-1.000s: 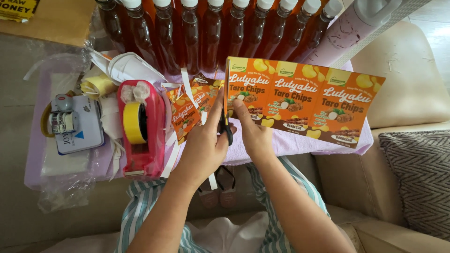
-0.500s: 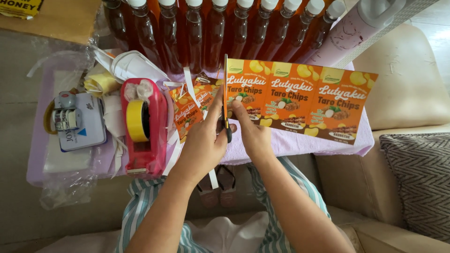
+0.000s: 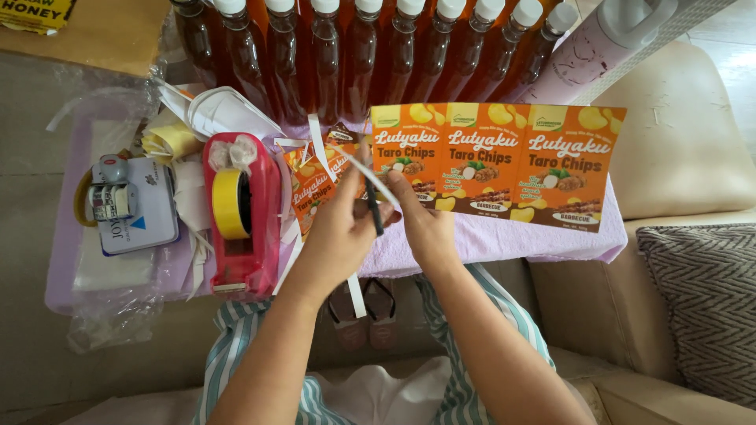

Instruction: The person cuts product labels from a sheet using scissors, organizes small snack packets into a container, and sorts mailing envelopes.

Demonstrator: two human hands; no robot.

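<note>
While a stamp pad [image 3: 134, 208] and a red tape dispenser [image 3: 240, 212] lie at the left of the bench [image 3: 488, 240], cut orange labels [image 3: 315, 189] are piled just beside the dispenser. The left hand [image 3: 339, 236] is closed on dark scissors [image 3: 372, 206], from which a thin white strip [image 3: 370, 177] curls. The right hand [image 3: 421, 224] grips an uncut sheet of three labels [image 3: 504, 161], held upright before a row of bottles [image 3: 378, 55]. Some labels appear finished; three seem left.
</note>
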